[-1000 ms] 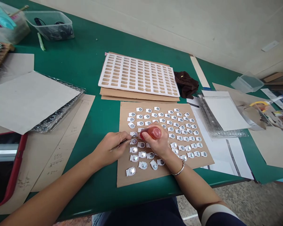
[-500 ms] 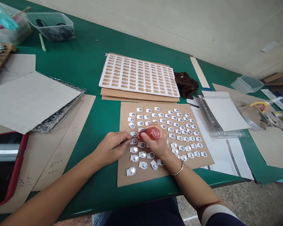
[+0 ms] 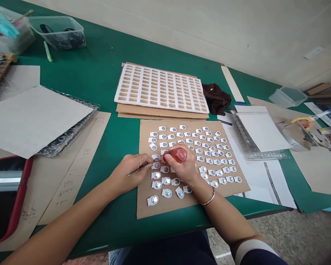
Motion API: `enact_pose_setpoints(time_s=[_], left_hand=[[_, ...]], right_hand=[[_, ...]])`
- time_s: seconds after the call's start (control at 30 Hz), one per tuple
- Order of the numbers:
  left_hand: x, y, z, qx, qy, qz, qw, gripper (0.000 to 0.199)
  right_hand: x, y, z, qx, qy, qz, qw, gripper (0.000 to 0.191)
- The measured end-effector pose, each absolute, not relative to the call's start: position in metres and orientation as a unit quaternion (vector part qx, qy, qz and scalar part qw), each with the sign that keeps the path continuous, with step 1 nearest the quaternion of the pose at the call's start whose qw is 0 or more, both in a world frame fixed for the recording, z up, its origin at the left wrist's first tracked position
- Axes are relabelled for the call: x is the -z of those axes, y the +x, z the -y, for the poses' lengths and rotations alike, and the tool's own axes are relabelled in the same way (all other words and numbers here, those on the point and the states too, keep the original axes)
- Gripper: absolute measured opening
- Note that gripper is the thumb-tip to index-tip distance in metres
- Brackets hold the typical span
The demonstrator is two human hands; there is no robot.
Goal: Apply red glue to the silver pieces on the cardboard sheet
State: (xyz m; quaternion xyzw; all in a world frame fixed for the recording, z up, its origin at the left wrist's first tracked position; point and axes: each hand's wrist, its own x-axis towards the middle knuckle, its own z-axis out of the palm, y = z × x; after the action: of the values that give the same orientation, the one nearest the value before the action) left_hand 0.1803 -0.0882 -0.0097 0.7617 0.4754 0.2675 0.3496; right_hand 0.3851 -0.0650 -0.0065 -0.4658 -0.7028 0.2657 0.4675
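On a brown cardboard sheet (image 3: 147, 210) lie rows of small round metallic pieces on white tabs (image 3: 153, 200). My left hand (image 3: 132, 168) is closed around thin metal tweezers (image 3: 135, 171), their tip by a piece near the sheet's left edge. My right hand (image 3: 183, 167) grips a red translucent squeeze bottle (image 3: 178, 154), tilted so that its narrow end points left at the same piece. The bottle's tip and the tweezers' tip are close together; whether either touches the piece I cannot tell. My right hand hides some pieces beneath it.
Behind the sheet lies a white slotted tray (image 3: 161, 88) on cardboard, beside a dark cloth (image 3: 215, 99). Left are a grey board (image 3: 38, 117) and a red-cased tablet (image 3: 23, 195). White cards (image 3: 262, 129) lie right. Clear plastic tubs (image 3: 62, 36) stand at the back left.
Both hands stay at the same spot with the same grips. The whole view has shifted very slightly.
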Motion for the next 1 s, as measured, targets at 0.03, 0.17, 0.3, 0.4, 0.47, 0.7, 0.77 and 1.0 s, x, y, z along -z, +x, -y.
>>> enact_pose_setpoints(time_s=[0.03, 0.17, 0.3, 0.4, 0.47, 0.7, 0.77, 1.0], left_hand=[[0.01, 0.18, 0.088, -0.269, 0.761, -0.476, 0.35, 0.014], [0.01, 0.181, 0.088, -0.266, 0.761, -0.478, 0.349, 0.014], [0.01, 0.181, 0.088, -0.267, 0.763, -0.476, 0.348, 0.014], [0.012, 0.18, 0.089, -0.27, 0.765, -0.471, 0.347, 0.013], [0.013, 0.18, 0.09, -0.268, 0.767, -0.47, 0.346, 0.013], [0.013, 0.179, 0.09, -0.281, 0.767, -0.465, 0.341, 0.012], [0.012, 0.179, 0.089, -0.278, 0.767, -0.466, 0.342, 0.012], [0.012, 0.178, 0.089, -0.269, 0.761, -0.474, 0.353, 0.013]], right_hand=[[0.006, 0.386, 0.065, -0.267, -0.471, 0.701, 0.464, 0.017], [0.004, 0.386, 0.065, -0.281, -0.488, 0.683, 0.466, 0.018], [0.007, 0.389, 0.063, -0.341, -0.514, 0.631, 0.471, 0.021], [0.008, 0.396, 0.06, -0.439, -0.511, 0.544, 0.5, 0.023], [0.007, 0.401, 0.058, -0.468, -0.496, 0.501, 0.532, 0.023], [0.007, 0.396, 0.064, -0.391, -0.509, 0.597, 0.481, 0.019], [0.008, 0.392, 0.065, -0.361, -0.509, 0.62, 0.476, 0.018], [0.006, 0.389, 0.064, -0.334, -0.504, 0.642, 0.47, 0.018]])
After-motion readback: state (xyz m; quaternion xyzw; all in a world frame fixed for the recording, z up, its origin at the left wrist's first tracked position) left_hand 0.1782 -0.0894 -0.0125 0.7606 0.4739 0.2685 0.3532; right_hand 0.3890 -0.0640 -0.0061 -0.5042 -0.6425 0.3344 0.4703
